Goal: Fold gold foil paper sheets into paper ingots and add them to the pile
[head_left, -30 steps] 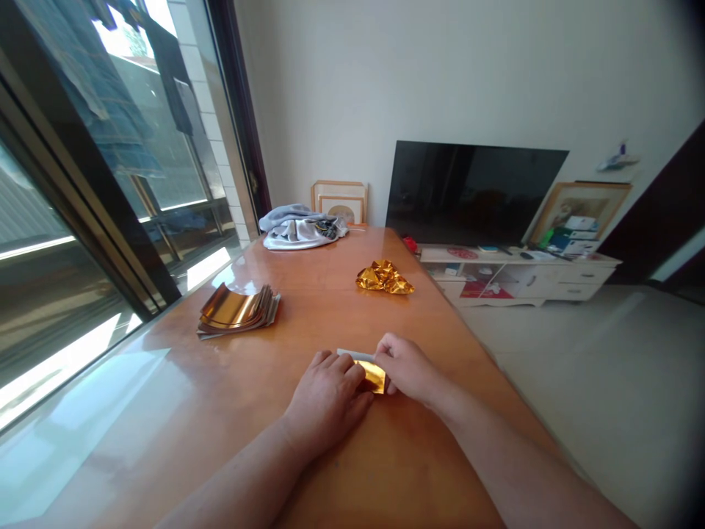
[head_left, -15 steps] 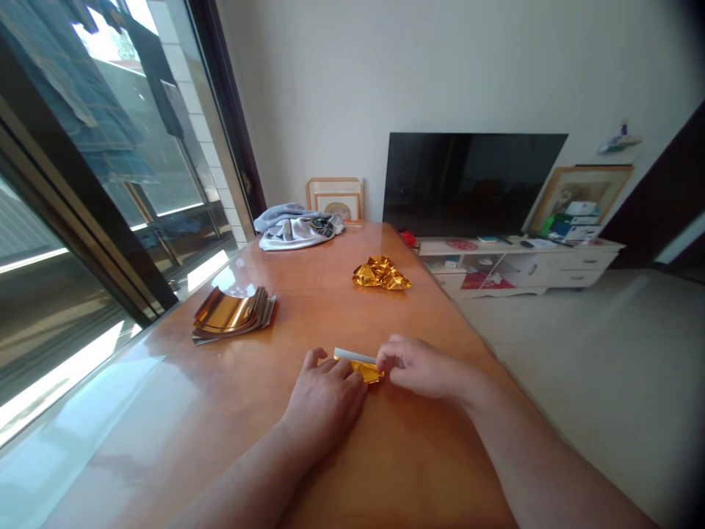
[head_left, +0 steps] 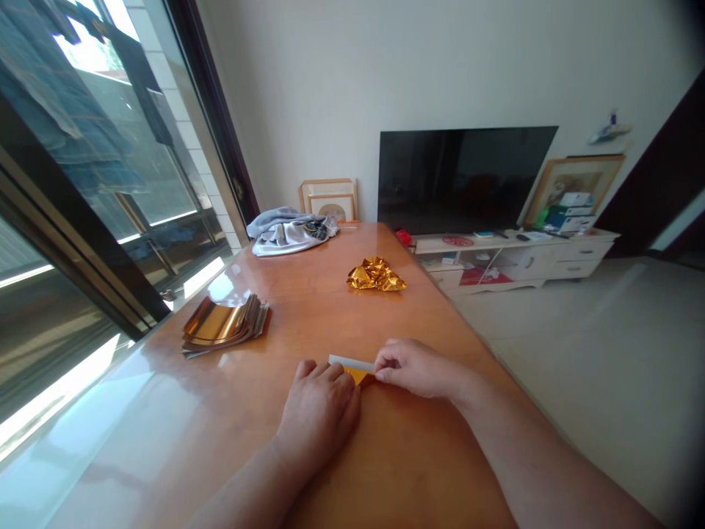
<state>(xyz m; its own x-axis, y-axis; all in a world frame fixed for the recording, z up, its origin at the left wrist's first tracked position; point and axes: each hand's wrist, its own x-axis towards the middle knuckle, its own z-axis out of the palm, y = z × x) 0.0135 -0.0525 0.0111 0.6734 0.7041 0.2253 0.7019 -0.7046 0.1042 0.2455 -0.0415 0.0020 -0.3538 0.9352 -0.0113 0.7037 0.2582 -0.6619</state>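
Observation:
A small folded piece of gold foil paper (head_left: 359,376) lies on the wooden table in front of me, a pale strip of its back showing along the far edge. My left hand (head_left: 322,402) is closed over its left part, fingers curled and pressing down, so that part is hidden. Thumb and fingertips of my right hand (head_left: 413,369) pinch the paper's right end. Beyond both hands sits a crumpled heap of gold foil (head_left: 377,275). To the left rests a curved stack of gold foil sheets (head_left: 220,323).
A grey cloth bundle (head_left: 294,231) lies at the far end of the glossy table (head_left: 308,301). Sliding windows (head_left: 137,147) run along the left. Past the table's right edge, a television (head_left: 463,180) stands on a white cabinet (head_left: 573,253).
My right fingertips have closed on the right end of the foil paper. My left fingers have curled in more, and less gold shows. The view has shifted slightly.

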